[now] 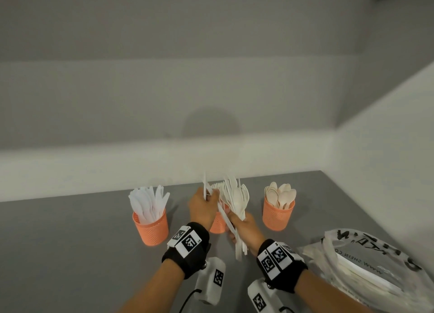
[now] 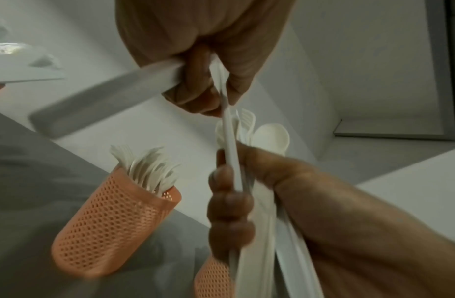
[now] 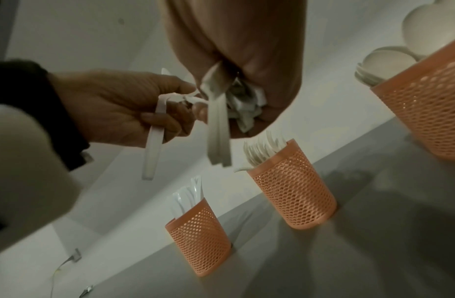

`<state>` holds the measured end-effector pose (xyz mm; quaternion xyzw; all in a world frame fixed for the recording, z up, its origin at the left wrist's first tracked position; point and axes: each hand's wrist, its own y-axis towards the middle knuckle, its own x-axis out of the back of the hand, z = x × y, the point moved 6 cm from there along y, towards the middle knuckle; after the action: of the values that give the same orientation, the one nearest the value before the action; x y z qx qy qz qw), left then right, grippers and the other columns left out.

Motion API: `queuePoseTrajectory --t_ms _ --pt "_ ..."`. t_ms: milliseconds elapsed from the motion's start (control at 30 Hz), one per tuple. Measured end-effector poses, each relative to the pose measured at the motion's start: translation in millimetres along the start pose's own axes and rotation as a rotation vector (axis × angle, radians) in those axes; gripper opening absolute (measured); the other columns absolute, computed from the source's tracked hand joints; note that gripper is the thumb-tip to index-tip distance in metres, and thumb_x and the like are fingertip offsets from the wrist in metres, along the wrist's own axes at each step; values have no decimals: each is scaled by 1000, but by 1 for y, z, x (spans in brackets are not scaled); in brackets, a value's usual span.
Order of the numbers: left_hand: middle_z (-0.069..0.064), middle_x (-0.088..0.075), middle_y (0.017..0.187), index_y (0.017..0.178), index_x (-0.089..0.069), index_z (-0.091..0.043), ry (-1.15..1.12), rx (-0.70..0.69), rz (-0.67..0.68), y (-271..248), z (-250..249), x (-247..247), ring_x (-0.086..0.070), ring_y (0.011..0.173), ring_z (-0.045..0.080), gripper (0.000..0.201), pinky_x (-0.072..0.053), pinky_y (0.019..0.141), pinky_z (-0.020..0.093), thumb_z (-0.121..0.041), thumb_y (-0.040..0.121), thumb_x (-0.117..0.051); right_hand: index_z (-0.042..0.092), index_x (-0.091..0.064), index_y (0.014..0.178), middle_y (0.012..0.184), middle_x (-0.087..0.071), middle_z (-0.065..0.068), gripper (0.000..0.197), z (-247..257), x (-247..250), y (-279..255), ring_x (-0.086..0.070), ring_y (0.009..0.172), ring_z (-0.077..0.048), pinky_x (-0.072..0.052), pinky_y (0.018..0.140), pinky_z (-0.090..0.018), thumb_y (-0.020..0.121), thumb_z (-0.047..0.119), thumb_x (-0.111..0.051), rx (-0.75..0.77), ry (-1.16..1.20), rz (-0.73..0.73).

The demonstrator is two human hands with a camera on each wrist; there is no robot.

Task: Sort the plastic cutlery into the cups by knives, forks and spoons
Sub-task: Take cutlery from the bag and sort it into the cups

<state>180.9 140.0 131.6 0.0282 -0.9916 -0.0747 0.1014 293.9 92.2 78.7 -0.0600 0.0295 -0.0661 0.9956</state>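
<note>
Three orange mesh cups stand on the grey table: a knife cup [image 1: 150,227] at left, a fork cup [image 3: 292,191] in the middle, mostly hidden behind my hands in the head view, and a spoon cup [image 1: 278,215] at right. My right hand [image 1: 237,221] grips a mixed bunch of white cutlery [image 1: 234,200] upright over the middle cup. My left hand [image 1: 210,194] holds a white knife [image 2: 106,96] under its curled fingers and pinches another thin piece [image 2: 227,121] that is still in the bunch. In the right wrist view the bunch's handles [image 3: 218,131] hang below my fist.
A clear plastic bag with printed lettering [image 1: 366,272], holding white plates, lies at the right front of the table. A white wall runs close behind the cups. Bare grey table [image 1: 70,254] extends to the left.
</note>
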Motion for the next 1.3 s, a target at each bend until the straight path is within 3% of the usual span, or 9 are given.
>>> queuePoseTrajectory --t_ms 100,300,533,667,800,900,967,1167,1300 --pt "4 -55 64 64 -50 -12 14 60 72 -9 12 -11 -55 65 21 33 -40 57 21 -19 96 -44 12 -58 76 48 -54 1 28 2 -2 2 -48 37 -10 -40 41 -22 96 30 -49 0 -38 11" --pt "4 -49 50 68 -48 -9 -123 99 -39 -2 6 10 -50 44 13 43 -44 52 24 -34 99 -32 9 -60 90 49 -55 1 24 -5 2 3 -52 40 -10 -48 46 -22 96 30 -48 -84 -77 124" --pt "-6 -52 53 80 -60 -9 -39 102 69 15 -3 19 -43 43 4 14 -32 38 11 -20 88 -61 17 -60 91 47 -43 5 19 -1 -2 0 -38 35 -6 -39 39 -20 96 30 -48 -58 -111 208" --pt "3 -60 71 79 -58 -8 25 62 10 19 0 16 -57 68 19 8 -44 57 18 -11 84 -62 16 -51 70 43 -47 8 27 0 -4 3 -40 33 -7 -39 40 -20 95 25 -50 18 -196 151" --pt "-2 -47 61 67 -43 -15 120 -5 -66 19 -7 17 -46 56 14 24 -37 52 19 -7 86 -55 9 -49 63 41 -47 8 37 -2 -3 3 -43 33 -8 -42 42 -22 95 27 -51 9 -197 129" --pt "4 -51 63 85 -42 -7 25 19 -158 22 -11 22 -51 53 21 8 -42 49 21 -11 92 -46 -7 -59 84 46 -47 6 40 -5 0 2 -43 37 -10 -43 43 -24 95 31 -49 -9 -141 103" --pt "8 -55 66 95 -40 -7 -52 31 -195 22 -11 23 -53 54 22 7 -45 51 23 -13 94 -42 -2 -59 98 53 -46 3 36 -7 2 3 -43 39 -11 -43 43 -23 95 32 -48 -20 -105 80" --pt "5 -54 68 77 -51 -9 -61 10 -49 6 -2 0 -54 64 19 13 -44 60 27 -11 89 -56 12 -50 68 54 -42 0 36 2 1 6 -41 37 -9 -43 44 -24 95 35 -47 19 -98 53" --pt "4 -59 73 73 -55 -14 -47 -14 -19 -5 2 -11 -57 71 20 23 -43 63 23 -14 95 -47 14 -55 69 49 -46 3 35 5 2 9 -45 37 -9 -43 43 -23 96 36 -47 5 -8 34"
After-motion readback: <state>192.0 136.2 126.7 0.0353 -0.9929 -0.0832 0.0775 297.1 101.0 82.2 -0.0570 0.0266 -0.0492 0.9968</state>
